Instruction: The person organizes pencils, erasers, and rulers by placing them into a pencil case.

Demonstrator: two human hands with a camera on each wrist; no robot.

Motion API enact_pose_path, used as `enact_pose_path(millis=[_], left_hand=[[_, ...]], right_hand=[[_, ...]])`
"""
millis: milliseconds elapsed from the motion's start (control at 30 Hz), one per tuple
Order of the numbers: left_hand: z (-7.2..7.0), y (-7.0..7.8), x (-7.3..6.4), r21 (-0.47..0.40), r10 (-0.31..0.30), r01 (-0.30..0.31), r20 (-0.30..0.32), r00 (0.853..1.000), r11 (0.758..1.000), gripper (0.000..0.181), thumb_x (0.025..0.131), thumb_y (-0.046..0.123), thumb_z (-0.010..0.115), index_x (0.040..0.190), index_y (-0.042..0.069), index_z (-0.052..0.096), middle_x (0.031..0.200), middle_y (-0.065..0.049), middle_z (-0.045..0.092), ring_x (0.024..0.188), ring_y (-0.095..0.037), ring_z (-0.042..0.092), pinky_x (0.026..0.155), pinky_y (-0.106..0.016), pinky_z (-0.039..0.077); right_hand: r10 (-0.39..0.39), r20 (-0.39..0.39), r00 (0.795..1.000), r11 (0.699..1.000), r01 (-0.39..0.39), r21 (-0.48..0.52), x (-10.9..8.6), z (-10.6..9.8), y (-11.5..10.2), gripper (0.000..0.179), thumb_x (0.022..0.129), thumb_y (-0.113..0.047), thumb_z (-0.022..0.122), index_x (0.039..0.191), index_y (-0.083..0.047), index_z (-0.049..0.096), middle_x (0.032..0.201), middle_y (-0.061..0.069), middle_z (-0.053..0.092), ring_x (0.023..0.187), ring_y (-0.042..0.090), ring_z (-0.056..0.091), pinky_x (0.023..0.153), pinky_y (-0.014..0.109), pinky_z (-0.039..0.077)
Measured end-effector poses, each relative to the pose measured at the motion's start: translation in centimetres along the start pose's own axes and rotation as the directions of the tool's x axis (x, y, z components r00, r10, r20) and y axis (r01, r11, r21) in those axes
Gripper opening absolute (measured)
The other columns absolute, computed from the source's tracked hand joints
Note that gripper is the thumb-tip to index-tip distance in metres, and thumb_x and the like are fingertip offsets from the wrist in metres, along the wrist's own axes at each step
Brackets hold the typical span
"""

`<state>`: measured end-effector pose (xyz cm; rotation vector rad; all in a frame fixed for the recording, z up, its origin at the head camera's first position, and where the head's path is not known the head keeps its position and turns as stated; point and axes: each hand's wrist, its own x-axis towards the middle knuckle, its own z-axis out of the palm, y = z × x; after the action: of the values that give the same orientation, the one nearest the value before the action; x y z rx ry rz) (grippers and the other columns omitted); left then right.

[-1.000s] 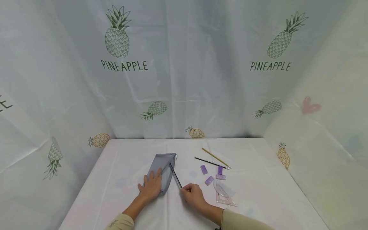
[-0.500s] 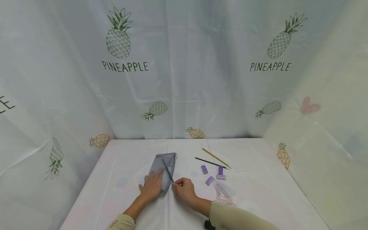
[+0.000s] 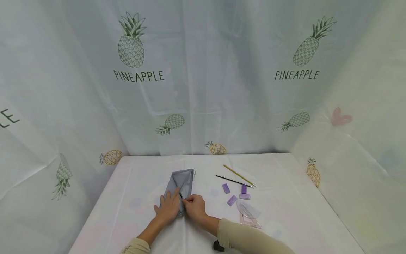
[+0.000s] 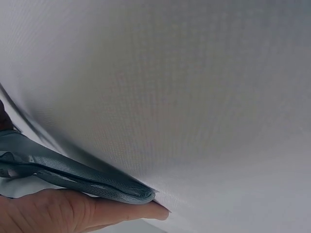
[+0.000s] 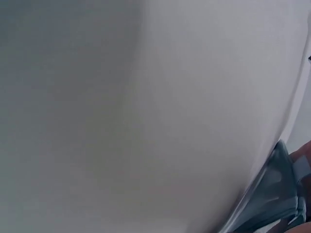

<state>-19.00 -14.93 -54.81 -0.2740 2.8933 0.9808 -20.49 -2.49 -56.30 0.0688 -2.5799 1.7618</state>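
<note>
A grey mesh zip pouch (image 3: pixel 185 176) lies slanted on the white-covered table. My left hand (image 3: pixel 169 207) rests on its near left part with fingers spread. From the right, my right hand (image 3: pixel 194 206) pinches a dark pencil (image 3: pixel 181 195) at the pouch's opening; only a short length shows, and the rest is hidden by pouch and fingers. In the left wrist view the pouch edge (image 4: pixel 92 179) lies along the left thumb side. The right wrist view catches just a corner of the pouch (image 5: pixel 272 194) by the fingers.
Right of the pouch lie a yellow pencil (image 3: pixel 238 174) and a black pencil (image 3: pixel 231 180). Nearer are several purple erasers (image 3: pixel 232 200), a clear protractor (image 3: pixel 247 210) and a clear set square (image 3: pixel 250 221). Pineapple-print curtains (image 3: pixel 203 88) enclose the table's back and sides.
My right hand has moved left to the pouch with the pencil, and most of the pencil has gone out of sight into it. My left hand has stayed on the pouch.
</note>
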Motion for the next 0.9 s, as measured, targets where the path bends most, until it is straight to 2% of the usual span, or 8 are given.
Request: enact_pose_path(millis=[133, 333, 567, 767, 900], left_hand=[[0.0, 0.0, 0.0, -0.016, -0.005, 0.005, -0.007, 1.0, 1.0, 0.052, 0.106, 0.037, 0.021, 0.154, 0.022, 0.037, 0.159, -0.029, 0.025, 0.144, -0.059, 0.013, 0.103, -0.084, 0.007], [0.1, 0.1, 0.0, -0.022, -0.013, 0.012, -0.01, 1.0, 1.0, 0.052, 0.106, 0.037, 0.023, 0.154, 0.023, 0.037, 0.159, -0.028, 0.025, 0.144, -0.058, 0.014, 0.102, -0.084, 0.007], [-0.1, 0.3, 0.0, -0.031, -0.009, 0.009, -0.009, 1.0, 0.999, 0.052, 0.106, 0.035, 0.023, 0.154, 0.022, 0.037, 0.159, -0.028, 0.024, 0.144, -0.059, 0.012, 0.1, -0.085, 0.005], [-0.2, 0.4, -0.2, -0.018, 0.004, -0.004, -0.008, 1.0, 1.0, 0.052, 0.106, 0.034, 0.023, 0.153, 0.019, 0.038, 0.158, -0.03, 0.024, 0.142, -0.062, 0.012, 0.099, -0.086, 0.005], [-0.2, 0.3, -0.3, -0.021, 0.001, -0.001, 0.001, 1.0, 1.0, 0.052, 0.106, 0.036, 0.022, 0.153, 0.02, 0.037, 0.158, -0.03, 0.024, 0.142, -0.062, 0.013, 0.1, -0.086, 0.005]], right_hand=[[-0.003, 0.014, 1.0, 1.0, 0.003, -0.01, -0.1, 0.7, -0.3, 0.011, 0.083, -0.013, 0.077, 0.074, -0.007, 0.075, 0.06, -0.003, 0.065, 0.053, 0.003, 0.055, 0.049, 0.022, 0.047], [0.005, 0.043, 0.999, 0.995, 0.0, -0.098, 0.0, 1.1, -0.5, 0.008, 0.081, -0.01, 0.075, 0.073, -0.009, 0.078, 0.069, -0.004, 0.07, 0.065, 0.005, 0.058, 0.057, 0.023, 0.05], [-0.005, 0.084, 0.996, 0.994, 0.014, -0.11, 0.1, 1.0, -1.1, 0.005, 0.078, -0.007, 0.074, 0.076, -0.007, 0.079, 0.074, 0.0, 0.072, 0.069, 0.006, 0.06, 0.059, 0.022, 0.051], [-0.032, 0.197, 0.98, 0.988, 0.061, -0.141, 0.6, 0.7, -1.0, 0.015, 0.077, -0.001, 0.068, 0.087, -0.002, 0.079, 0.079, 0.004, 0.075, 0.07, 0.009, 0.061, 0.058, 0.022, 0.051], [-0.057, 0.263, 0.963, 0.988, 0.092, -0.122, 0.7, 0.2, -0.5, 0.017, 0.081, -0.007, 0.069, 0.094, -0.001, 0.078, 0.085, 0.006, 0.076, 0.074, 0.011, 0.064, 0.061, 0.024, 0.054]])
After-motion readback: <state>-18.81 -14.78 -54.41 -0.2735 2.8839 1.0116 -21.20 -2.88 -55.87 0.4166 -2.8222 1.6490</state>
